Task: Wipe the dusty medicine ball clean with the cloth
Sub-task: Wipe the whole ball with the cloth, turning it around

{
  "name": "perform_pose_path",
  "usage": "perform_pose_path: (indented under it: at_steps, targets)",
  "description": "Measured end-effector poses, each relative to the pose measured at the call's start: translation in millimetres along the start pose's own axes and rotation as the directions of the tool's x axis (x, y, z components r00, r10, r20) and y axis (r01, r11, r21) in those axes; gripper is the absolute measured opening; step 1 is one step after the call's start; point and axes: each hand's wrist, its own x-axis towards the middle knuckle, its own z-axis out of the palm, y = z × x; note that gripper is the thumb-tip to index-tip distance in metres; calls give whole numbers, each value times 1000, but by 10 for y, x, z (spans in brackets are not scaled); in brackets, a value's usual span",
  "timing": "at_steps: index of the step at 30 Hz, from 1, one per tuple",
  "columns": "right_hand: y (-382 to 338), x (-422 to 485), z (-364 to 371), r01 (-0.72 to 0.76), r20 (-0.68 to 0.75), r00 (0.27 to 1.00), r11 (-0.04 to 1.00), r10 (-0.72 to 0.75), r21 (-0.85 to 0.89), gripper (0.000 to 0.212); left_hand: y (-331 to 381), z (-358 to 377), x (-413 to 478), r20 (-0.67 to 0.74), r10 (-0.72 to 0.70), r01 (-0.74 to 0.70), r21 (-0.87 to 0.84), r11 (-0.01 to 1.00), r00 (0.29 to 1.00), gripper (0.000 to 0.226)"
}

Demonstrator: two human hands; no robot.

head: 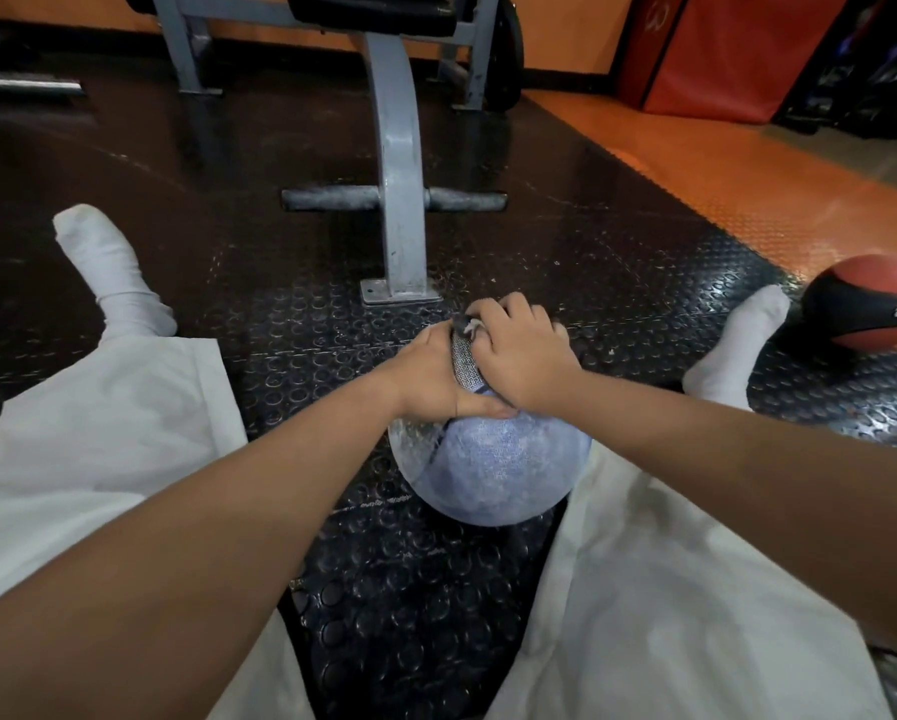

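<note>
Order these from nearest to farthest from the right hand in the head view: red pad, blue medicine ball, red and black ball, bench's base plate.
From the right hand, which grips the cloth:
1. blue medicine ball, directly under it.
2. bench's base plate, just ahead, to the left.
3. red and black ball, on the floor, right.
4. red pad, far back, right.
</note>
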Motion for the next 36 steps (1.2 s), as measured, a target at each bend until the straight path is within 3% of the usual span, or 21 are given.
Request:
perform_pose_path:
  at_steps: [3,6,10,13,15,18,20,22,24,26,30,32,36]
  targets:
    - [163,-226,-49,157,-25,987,988,-157,2,38,-15,26,-2,-10,7,-7,-14,1000,1000,135]
    - [297,-249,-140,211,53,975,975,-215,71,40,-14,59,-37,-25,10,-10,-5,1000,1000,134]
    - [341,111,-62,84,178,978,984,-112,155,42,58,111,-126,-58,44,-42,25,999,997,134]
    - [248,257,-32,-4,213,977,993,-21,116,42,55,119,-138,-69,55,-53,24,998,996,134]
    - [196,143,-57,97,180,977,990,-115,105,38,5,71,-111,-48,47,-47,-5,999,998,132]
    - [193,-129,-77,408,69,909,912,-410,44,45,-95,34,-119,-23,67,-68,-52,996,997,127]
    - [252,-112,-78,472,89,877,881,-473,34,51,-137,70,-160,-52,90,-93,-70,993,995,127]
    - [247,1,-89,379,115,914,919,-390,105,47,-140,132,-201,-94,99,-106,-73,992,991,130]
    - [202,131,-110,197,141,965,965,-223,175,36,-109,169,-218,-123,94,-103,-77,992,988,131]
    - [158,121,-96,134,135,978,978,-156,159,33,-81,158,-202,-118,76,-86,-83,993,990,133]
    - [287,-235,-63,364,38,928,925,-370,107,43,-104,101,-178,-64,80,-86,-103,991,995,132]
    - [467,-332,-62,460,76,881,884,-466,87,43,-115,112,-199,-56,90,-96,-105,990,994,133]
    - [616,-490,-58,487,73,869,872,-490,61,41,-67,201,-236,-58,139,-143,-68,987,989,136]
